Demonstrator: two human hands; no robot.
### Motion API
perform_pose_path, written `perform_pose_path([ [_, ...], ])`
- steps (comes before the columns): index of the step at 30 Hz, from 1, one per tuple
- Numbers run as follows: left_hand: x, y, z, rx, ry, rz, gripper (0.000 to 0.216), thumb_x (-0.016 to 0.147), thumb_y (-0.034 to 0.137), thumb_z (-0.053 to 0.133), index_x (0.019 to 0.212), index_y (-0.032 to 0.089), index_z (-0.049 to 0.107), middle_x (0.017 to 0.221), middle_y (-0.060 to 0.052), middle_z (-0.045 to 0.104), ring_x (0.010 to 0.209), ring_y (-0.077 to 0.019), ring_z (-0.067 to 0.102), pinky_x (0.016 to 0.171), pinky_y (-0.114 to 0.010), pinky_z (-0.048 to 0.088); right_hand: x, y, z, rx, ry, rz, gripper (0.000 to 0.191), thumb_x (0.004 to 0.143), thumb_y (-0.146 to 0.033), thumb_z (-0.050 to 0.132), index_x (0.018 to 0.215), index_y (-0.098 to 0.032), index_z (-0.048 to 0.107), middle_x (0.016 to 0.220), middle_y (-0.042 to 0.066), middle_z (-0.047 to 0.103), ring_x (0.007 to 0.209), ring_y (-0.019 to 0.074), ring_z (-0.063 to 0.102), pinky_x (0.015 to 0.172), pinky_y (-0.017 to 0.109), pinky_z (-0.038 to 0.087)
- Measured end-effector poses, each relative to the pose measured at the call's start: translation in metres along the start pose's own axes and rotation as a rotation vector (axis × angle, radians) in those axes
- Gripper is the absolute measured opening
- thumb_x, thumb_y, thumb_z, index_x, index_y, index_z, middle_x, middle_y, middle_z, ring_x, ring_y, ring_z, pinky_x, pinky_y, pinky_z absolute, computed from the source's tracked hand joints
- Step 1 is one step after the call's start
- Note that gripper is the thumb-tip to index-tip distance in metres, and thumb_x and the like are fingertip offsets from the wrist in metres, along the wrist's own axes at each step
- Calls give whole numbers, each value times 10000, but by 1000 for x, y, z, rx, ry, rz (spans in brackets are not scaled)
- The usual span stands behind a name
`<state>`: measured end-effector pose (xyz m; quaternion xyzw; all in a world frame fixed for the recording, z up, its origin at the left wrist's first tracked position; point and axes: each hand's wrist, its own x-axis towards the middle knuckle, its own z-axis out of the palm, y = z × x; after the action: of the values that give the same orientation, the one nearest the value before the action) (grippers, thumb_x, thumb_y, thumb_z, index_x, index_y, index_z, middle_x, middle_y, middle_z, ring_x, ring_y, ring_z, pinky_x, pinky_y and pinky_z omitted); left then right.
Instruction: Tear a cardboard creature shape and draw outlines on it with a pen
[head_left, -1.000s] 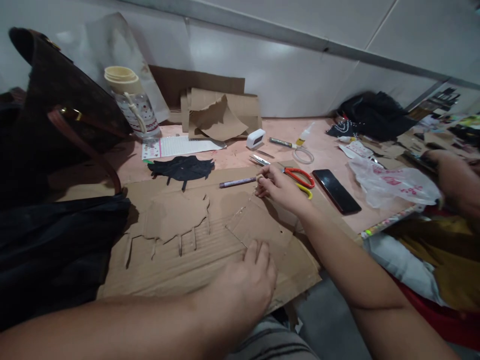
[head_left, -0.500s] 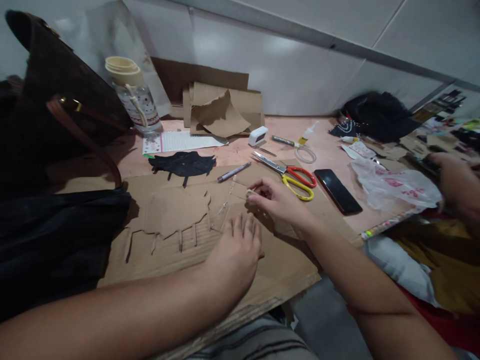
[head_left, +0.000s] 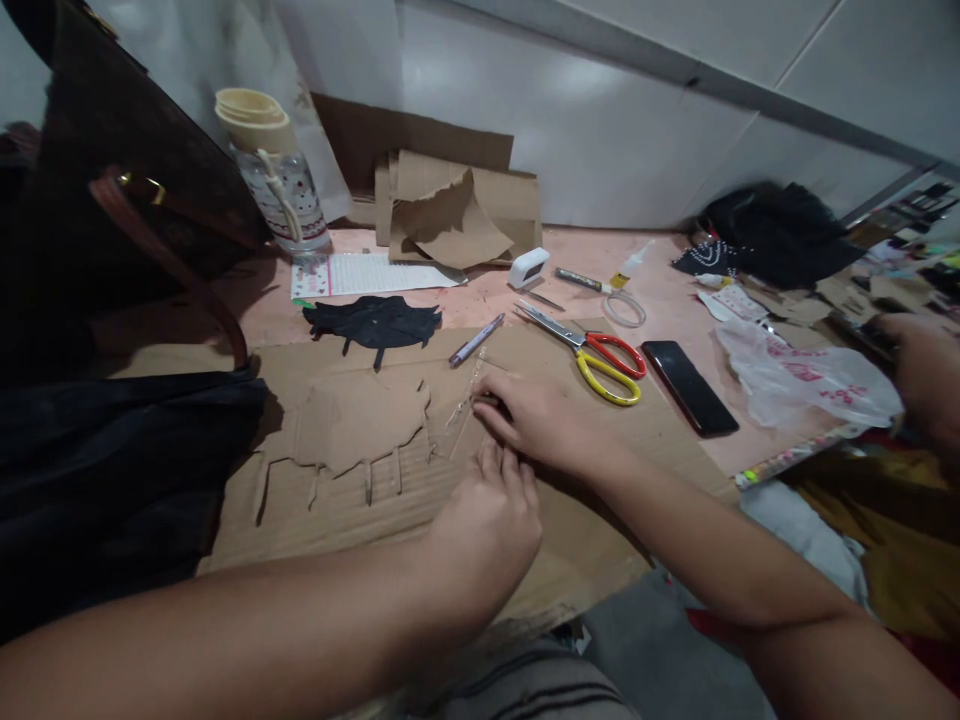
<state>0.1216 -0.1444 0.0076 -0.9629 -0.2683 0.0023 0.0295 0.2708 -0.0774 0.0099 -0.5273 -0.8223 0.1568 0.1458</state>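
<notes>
My right hand point(head_left: 529, 420) is closed, thumb and forefinger pinched together over a piece of clear plastic point(head_left: 457, 408) lying on the cardboard sheet point(head_left: 300, 530). What sits between those fingertips is hidden. Just below it, my left hand point(head_left: 491, 520) has its fingers bent down and pressed together, their tips close to the right hand's heel. Its thumb and anything under it are out of sight. Left of the hands lies a cardboard cutout point(head_left: 360, 425) with a jagged edge and thin legs. A black cutout point(head_left: 375, 325) of similar shape rests above it.
Beyond the hands are a pen point(head_left: 477, 340), scissors point(head_left: 581, 345) with red and yellow handles, and a phone point(head_left: 688, 388). Cardboard pieces point(head_left: 457, 215) and a bottle point(head_left: 274, 185) stand at the back. A plastic bag point(head_left: 810, 375) lies right, near another person's hand point(head_left: 930, 360).
My right hand has moved left and down over the clear plastic, close to my left hand. The left fingers, flatter before, are now more bent. The view has shifted slightly.
</notes>
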Motion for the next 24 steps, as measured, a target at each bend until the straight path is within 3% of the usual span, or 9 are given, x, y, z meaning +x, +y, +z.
perform_pose_path([
  [3,1,0,1,-3,2,2,486,976,195,597,1381,-74,586,1373,-395,560,1271,-474,614,892,-521,621,2,2,1,11,47,56,104,987,-248,570,1060,-202,628,1007,85,743,880,222,660,762,340,467],
  [7,2,-1,0,-1,-25,1,472,990,208,577,1373,-68,599,1329,-384,603,1267,-471,617,916,-514,616,0,4,-1,29,-14,33,116,994,-281,574,1073,-212,625,1025,66,744,892,216,671,744,324,462],
  [11,2,0,-1,23,-76,7,500,1003,196,561,1431,-62,534,1409,-379,518,1263,-452,622,921,-493,620,3,11,-4,-77,63,82,110,985,-242,565,1051,-179,628,1009,104,743,881,239,662,750,344,451],
  [16,2,1,1,21,-67,-18,495,1014,203,546,1432,-61,534,1401,-387,521,1272,-460,614,893,-494,626,4,18,-2,45,5,7,123,990,-282,573,1071,-206,626,986,64,744,849,207,658,729,314,454],
  [20,1,0,3,13,-57,-6,502,981,182,601,1423,-51,549,1413,-382,507,1257,-456,629,919,-520,608,6,23,-3,-47,85,30,111,989,-264,565,1054,-199,628,993,86,744,872,226,655,749,334,451],
  [24,1,0,2,24,-46,-21,494,987,193,594,1418,-45,558,1397,-376,530,1230,-428,659,900,-491,615,6,22,-3,55,20,36,124,995,-289,581,1077,-215,637,979,53,756,827,199,666,719,307,453],
])
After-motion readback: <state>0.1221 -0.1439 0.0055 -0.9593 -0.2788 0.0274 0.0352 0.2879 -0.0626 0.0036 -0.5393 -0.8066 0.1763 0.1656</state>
